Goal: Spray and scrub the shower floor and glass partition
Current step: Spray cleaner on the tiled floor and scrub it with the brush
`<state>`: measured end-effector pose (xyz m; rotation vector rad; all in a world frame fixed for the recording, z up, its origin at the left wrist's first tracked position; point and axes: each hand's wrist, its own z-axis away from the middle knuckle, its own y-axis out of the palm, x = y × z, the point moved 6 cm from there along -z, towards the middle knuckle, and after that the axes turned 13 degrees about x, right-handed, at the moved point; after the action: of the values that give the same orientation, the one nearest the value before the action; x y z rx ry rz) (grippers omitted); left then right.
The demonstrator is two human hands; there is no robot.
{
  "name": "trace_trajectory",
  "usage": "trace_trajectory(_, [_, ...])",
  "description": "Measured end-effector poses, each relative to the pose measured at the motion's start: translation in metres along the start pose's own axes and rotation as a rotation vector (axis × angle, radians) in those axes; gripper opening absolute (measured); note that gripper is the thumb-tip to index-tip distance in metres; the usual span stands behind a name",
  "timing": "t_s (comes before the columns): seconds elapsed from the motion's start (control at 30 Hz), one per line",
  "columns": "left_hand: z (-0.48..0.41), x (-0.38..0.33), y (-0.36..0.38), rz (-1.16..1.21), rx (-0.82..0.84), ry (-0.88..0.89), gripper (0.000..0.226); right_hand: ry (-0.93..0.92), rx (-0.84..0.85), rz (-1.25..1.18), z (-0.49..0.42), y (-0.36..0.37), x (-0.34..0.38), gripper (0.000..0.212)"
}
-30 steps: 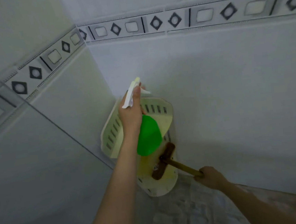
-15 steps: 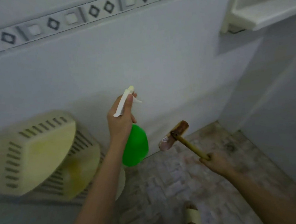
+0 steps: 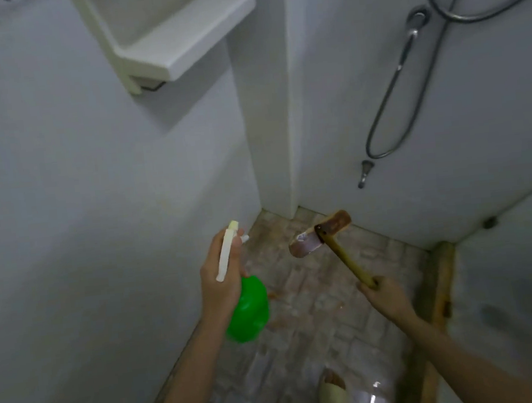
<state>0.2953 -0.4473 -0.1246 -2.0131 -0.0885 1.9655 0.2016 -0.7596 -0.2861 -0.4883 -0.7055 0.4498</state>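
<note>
Gripped around the neck of a green spray bottle (image 3: 248, 310), the person's left hand (image 3: 224, 283) holds the white trigger head upright at mid-frame, nozzle aimed toward the far corner of the stall; whether a finger rests on the trigger itself cannot be told from behind. The right hand (image 3: 384, 294) is closed on the lower end of a scrub brush (image 3: 319, 233), its yellowed handle rising to a brown, worn-looking head that hangs in the air, clear of the surface. Below both tools lies the shower floor (image 3: 318, 319), a mosaic of small pale tiles with reddish-brown staining near the corner and a wet gleam near the person's sandalled foot (image 3: 333, 389). At right, a panel that is probably the glass partition (image 3: 520, 290) stands on a stained sill (image 3: 441, 295). A shower hose (image 3: 407, 67) loops on the back wall, and a white shelf (image 3: 184, 37) juts out above.

The plastic bottle is likely light and somewhat squeezable, best held at the neck where the trigger can be worked. The brush looks rigid; a hold nearer the head would probably give firmer scrubbing pressure, and wet tile and a wet handle may be slippery.
</note>
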Motion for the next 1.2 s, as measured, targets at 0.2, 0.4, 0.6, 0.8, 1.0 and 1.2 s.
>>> trace_trajectory(0.2, [-0.041, 0.043, 0.096, -0.020, 0.257, -0.048, 0.038, 0.134, -0.147, -0.243, -0.021, -0.029, -0.059, 0.029])
trace_trajectory(0.4, [-0.070, 0.139, 0.195, -0.073, 0.545, -0.054, 0.026, 0.293, -0.272, -0.475, -0.093, -0.001, -0.142, 0.034])
trace_trajectory(0.6, [-0.095, 0.297, 0.307, -0.155, 0.754, 0.017, 0.029, 0.354, -0.389, -0.605, -0.218, 0.067, -0.244, 0.039])
trace_trajectory(0.8, [-0.119, 0.446, 0.394, -0.216, 0.814, 0.064, 0.033, 0.377, -0.472, -0.638, -0.347, 0.126, -0.349, 0.037])
trace_trajectory(1.0, [-0.126, 0.548, 0.443, -0.322, 0.883, 0.072, 0.037, 0.313, -0.503, -0.683, -0.439, 0.150, -0.411, 0.038])
trace_trajectory(1.2, [-0.107, 0.592, 0.464, -0.382, 0.973, 0.076, 0.045, 0.282, -0.527, -0.773, -0.473, 0.167, -0.433, 0.031])
